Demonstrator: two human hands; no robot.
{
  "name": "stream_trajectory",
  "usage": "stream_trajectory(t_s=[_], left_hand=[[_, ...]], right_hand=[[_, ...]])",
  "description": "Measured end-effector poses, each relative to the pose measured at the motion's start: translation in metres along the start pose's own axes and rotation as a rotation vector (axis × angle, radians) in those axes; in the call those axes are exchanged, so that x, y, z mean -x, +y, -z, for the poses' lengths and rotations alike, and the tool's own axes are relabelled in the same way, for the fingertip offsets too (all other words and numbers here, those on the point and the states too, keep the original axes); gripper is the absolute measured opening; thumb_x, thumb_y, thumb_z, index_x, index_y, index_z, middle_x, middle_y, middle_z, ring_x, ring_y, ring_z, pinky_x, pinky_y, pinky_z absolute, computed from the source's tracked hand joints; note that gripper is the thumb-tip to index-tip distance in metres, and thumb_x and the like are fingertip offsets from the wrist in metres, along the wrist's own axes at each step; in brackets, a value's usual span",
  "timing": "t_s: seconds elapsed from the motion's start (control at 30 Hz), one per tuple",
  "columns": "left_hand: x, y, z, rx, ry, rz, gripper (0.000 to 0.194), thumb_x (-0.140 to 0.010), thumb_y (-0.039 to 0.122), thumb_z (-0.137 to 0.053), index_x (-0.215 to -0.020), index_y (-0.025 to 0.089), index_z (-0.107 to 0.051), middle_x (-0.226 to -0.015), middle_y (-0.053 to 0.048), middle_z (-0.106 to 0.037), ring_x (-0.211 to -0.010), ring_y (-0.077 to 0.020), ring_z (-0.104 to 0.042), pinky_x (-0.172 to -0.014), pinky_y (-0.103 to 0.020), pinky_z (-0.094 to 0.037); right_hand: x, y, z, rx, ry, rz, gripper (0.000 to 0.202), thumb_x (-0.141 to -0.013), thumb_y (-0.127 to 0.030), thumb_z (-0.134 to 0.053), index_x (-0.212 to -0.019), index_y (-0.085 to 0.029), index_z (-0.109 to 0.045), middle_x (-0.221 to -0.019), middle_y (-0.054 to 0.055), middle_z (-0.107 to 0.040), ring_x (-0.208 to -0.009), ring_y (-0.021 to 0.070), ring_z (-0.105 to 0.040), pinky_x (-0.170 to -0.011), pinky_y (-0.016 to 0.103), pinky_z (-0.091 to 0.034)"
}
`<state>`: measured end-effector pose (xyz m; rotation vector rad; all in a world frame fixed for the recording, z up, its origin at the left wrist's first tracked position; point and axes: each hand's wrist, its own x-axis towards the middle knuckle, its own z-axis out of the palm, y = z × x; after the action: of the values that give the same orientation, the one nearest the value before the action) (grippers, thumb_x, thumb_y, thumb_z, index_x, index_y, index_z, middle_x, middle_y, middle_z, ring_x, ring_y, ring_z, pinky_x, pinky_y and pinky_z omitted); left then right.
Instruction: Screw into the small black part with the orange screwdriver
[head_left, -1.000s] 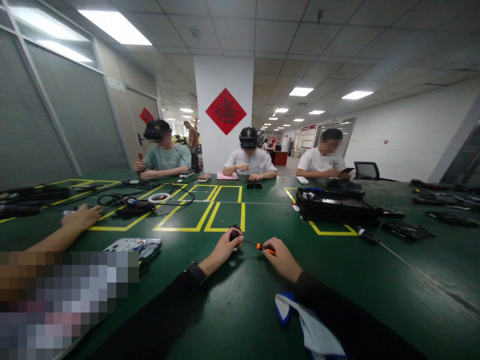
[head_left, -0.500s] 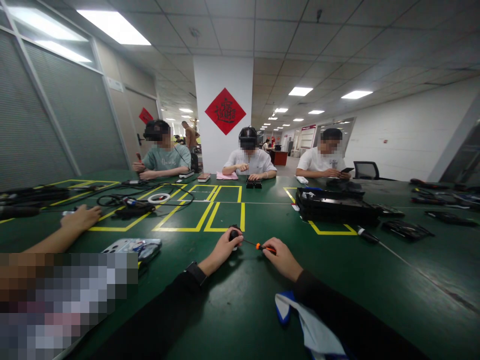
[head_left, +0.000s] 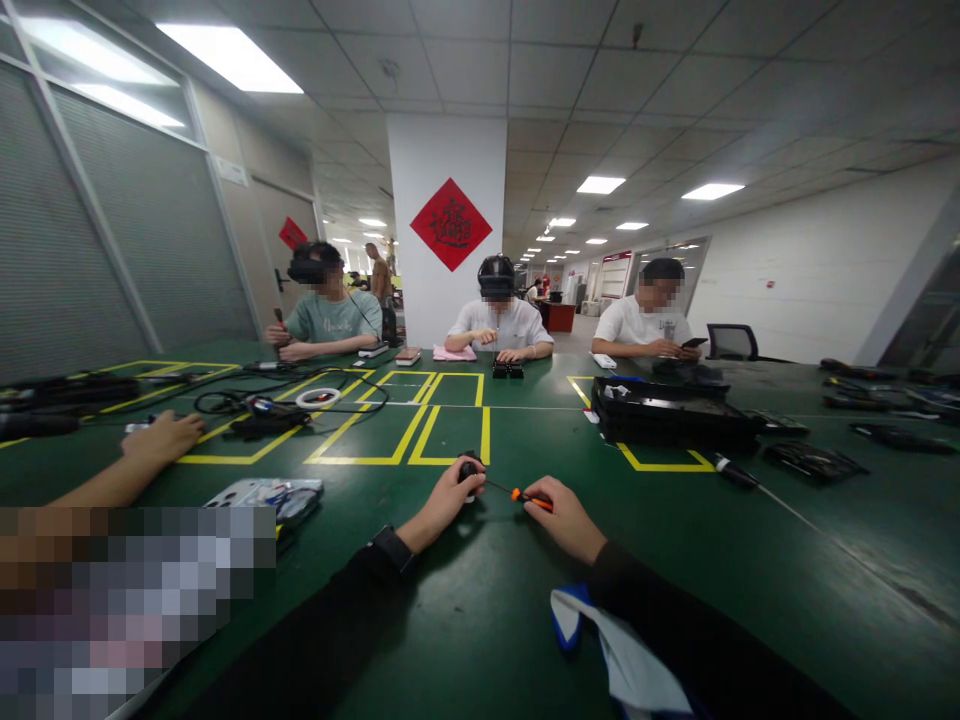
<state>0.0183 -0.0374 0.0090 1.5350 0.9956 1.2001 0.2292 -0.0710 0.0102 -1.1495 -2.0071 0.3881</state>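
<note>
Near the middle of the green table point(head_left: 480, 590), my left hand point(head_left: 448, 492) is closed around a small black object point(head_left: 470, 468); its exact kind is hard to make out. My right hand point(head_left: 564, 515) grips the orange and black handle of a screwdriver point(head_left: 534, 499). The thin shaft points left and its tip reaches the black object, though the exact contact point is too small to see. Beside my right forearm lies a white and blue cloth point(head_left: 626, 655).
A large black casing point(head_left: 675, 415) stands at the right, with a black-handled tool point(head_left: 735, 471) before it. Cables point(head_left: 259, 415) and a plastic bag of parts point(head_left: 281, 497) lie left. A co-worker's hand point(head_left: 169, 437) rests at the left; several people sit around the table.
My hands, the screwdriver and the black object hold almost the same place. Across the table, the middle person's raised hand has shifted slightly.
</note>
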Motion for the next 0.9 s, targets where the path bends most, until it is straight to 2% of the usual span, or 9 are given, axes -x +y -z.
stream_trajectory(t_s=[0.23, 0.33, 0.47, 0.6, 0.7, 0.77, 0.8, 0.83, 0.9], left_hand=[[0.001, 0.004, 0.0, -0.005, -0.022, 0.0, 0.023, -0.069, 0.033, -0.054, -0.086, 0.017, -0.052, -0.069, 0.001, -0.054, -0.06, -0.0093, -0.053, -0.055, -0.019, -0.038], [0.001, 0.004, 0.0, -0.011, -0.013, -0.011, 0.023, -0.07, 0.033, -0.053, -0.086, 0.017, -0.052, -0.069, 0.001, -0.054, -0.059, -0.009, -0.053, -0.055, -0.019, -0.038], [0.001, 0.005, -0.001, -0.008, -0.005, 0.006, 0.023, -0.07, 0.033, -0.053, -0.086, 0.017, -0.052, -0.069, 0.001, -0.054, -0.06, -0.0095, -0.053, -0.055, -0.02, -0.038], [0.002, 0.007, -0.001, -0.008, 0.008, 0.004, 0.024, -0.069, 0.034, -0.053, -0.085, 0.017, -0.052, -0.071, 0.0, -0.055, -0.06, -0.0097, -0.054, -0.055, -0.02, -0.039], [0.002, 0.007, -0.002, -0.02, 0.019, -0.011, 0.024, -0.068, 0.034, -0.055, -0.084, 0.017, -0.052, -0.072, 0.0, -0.055, -0.06, -0.0096, -0.054, -0.057, -0.02, -0.04], [0.002, 0.005, -0.002, -0.018, 0.014, -0.016, 0.024, -0.068, 0.034, -0.054, -0.085, 0.017, -0.052, -0.073, 0.0, -0.055, -0.061, -0.0094, -0.054, -0.056, -0.02, -0.04], [0.002, 0.005, -0.001, -0.016, 0.011, -0.009, 0.024, -0.069, 0.034, -0.054, -0.086, 0.017, -0.052, -0.073, 0.0, -0.055, -0.061, -0.0093, -0.054, -0.055, -0.019, -0.04], [0.002, 0.004, -0.001, -0.012, 0.009, 0.0, 0.025, -0.069, 0.034, -0.054, -0.086, 0.018, -0.052, -0.074, 0.0, -0.055, -0.061, -0.0092, -0.054, -0.054, -0.019, -0.039], [0.001, 0.002, -0.001, -0.004, 0.008, 0.015, 0.025, -0.069, 0.035, -0.053, -0.088, 0.018, -0.052, -0.074, 0.001, -0.054, -0.062, -0.009, -0.054, -0.053, -0.018, -0.039]], right_hand=[[0.001, -0.003, 0.001, -0.091, -0.021, -0.006, 0.016, -0.068, -0.018, -0.056, -0.085, -0.017, -0.055, -0.083, 0.001, -0.057, -0.078, 0.0138, -0.052, -0.073, 0.026, -0.04], [0.0, -0.003, 0.001, -0.039, -0.004, -0.031, 0.016, -0.072, -0.022, -0.054, -0.086, -0.017, -0.058, -0.086, 0.003, -0.057, -0.082, 0.0154, -0.051, -0.076, 0.028, -0.039], [-0.001, -0.004, 0.004, 0.023, -0.037, -0.023, 0.018, -0.079, -0.022, -0.044, -0.077, -0.017, -0.061, -0.081, 0.004, -0.057, -0.082, 0.016, -0.049, -0.078, 0.03, -0.037], [0.001, -0.005, 0.003, 0.029, -0.032, 0.003, 0.01, -0.073, -0.02, -0.053, -0.081, -0.017, -0.058, -0.084, 0.003, -0.055, -0.082, 0.0161, -0.049, -0.075, 0.029, -0.038], [-0.001, -0.01, 0.002, 0.015, -0.024, -0.01, 0.015, -0.068, -0.02, -0.057, -0.082, -0.017, -0.055, -0.083, 0.002, -0.055, -0.08, 0.0161, -0.049, -0.073, 0.029, -0.039], [-0.002, -0.02, 0.009, 0.005, 0.069, 0.014, 0.017, -0.07, -0.021, -0.056, -0.086, -0.017, -0.055, -0.086, 0.003, -0.055, -0.082, 0.0166, -0.05, -0.075, 0.031, -0.04], [-0.001, -0.027, 0.015, 0.0, 0.157, 0.057, 0.017, -0.072, -0.021, -0.054, -0.089, -0.018, -0.054, -0.088, 0.004, -0.055, -0.084, 0.017, -0.05, -0.076, 0.032, -0.04], [0.001, -0.035, 0.023, -0.005, 0.258, 0.131, 0.016, -0.074, -0.021, -0.052, -0.09, -0.019, -0.054, -0.089, 0.005, -0.055, -0.085, 0.0172, -0.05, -0.078, 0.034, -0.04], [0.01, -0.05, 0.043, -0.026, 0.416, 0.372, 0.013, -0.077, -0.019, -0.05, -0.089, -0.022, -0.055, -0.085, 0.004, -0.056, -0.083, 0.0167, -0.051, -0.078, 0.035, -0.041]])
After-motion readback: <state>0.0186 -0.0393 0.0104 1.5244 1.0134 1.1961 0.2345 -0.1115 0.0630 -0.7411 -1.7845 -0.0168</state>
